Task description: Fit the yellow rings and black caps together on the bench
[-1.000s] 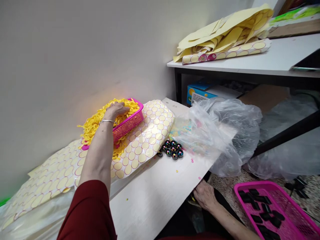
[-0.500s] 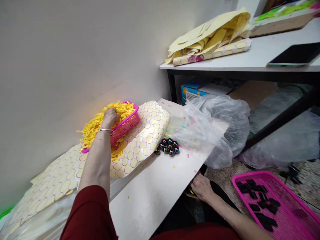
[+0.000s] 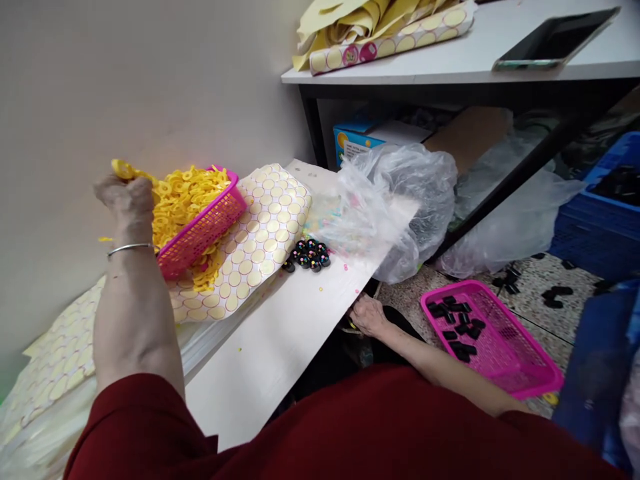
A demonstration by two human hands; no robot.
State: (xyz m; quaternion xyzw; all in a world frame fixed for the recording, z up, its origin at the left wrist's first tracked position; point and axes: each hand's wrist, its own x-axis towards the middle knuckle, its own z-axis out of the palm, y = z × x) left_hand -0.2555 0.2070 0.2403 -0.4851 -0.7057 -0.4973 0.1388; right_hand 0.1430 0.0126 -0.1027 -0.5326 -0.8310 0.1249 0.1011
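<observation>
My left hand [image 3: 126, 200], a bracelet at its wrist, is closed on some yellow plastic ring pieces [image 3: 123, 169] at the left end of a pink basket [image 3: 203, 230]. A heap of the same yellow pieces [image 3: 187, 200] fills that basket and spills over its near side. Low beside the front edge of the white board, my right hand [image 3: 369, 315] is curled, its fingertips hidden. A bit of yellow shows under it, but what it grips I cannot make out. Several small black round pieces [image 3: 311, 253] with coloured dots stand grouped on the board [image 3: 260, 353].
Sticker sheets [image 3: 265, 227] with cream circles lie under the basket. A clear plastic bag [image 3: 400, 193] rests at the board's right end. On the floor stands a pink tray [image 3: 520, 360] with black parts [image 3: 457, 323]. A white table [image 3: 425, 70] holds rolled sheets and a phone [image 3: 555, 40].
My left hand has come out of the yellow heap and moved left, with yellow pieces in its grip. The view has shifted down and right. My right hand stays by the board's edge.
</observation>
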